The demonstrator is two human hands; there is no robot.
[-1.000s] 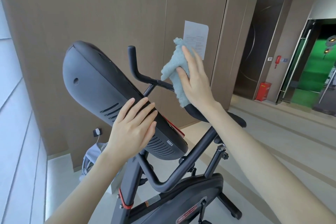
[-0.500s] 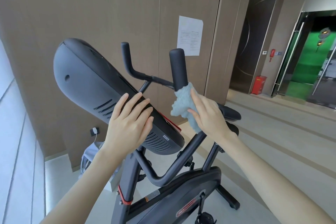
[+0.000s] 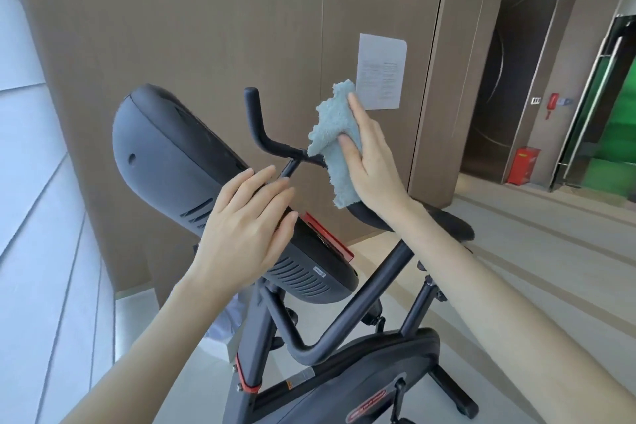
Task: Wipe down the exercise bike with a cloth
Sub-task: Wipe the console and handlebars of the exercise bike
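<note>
Now the right hand (image 3: 373, 165) wraps the cloth (image 3: 332, 127) round the handlebar (image 3: 257, 124) beside the console (image 3: 179, 169), where the left hand (image 3: 246, 231) rests flat, fingers straight. Best to squeeze evenly and slide along the whole bar

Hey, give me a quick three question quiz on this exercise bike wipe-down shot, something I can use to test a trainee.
1. True or false: the left hand holds the cloth.
2. The right hand holds the cloth against: A the seat, B the handlebar, C a pedal.
3. Fill in: the left hand rests flat on the back of the dark ____.

Key: 1 false, the right hand holds it. 2 B. 3 console.
</note>
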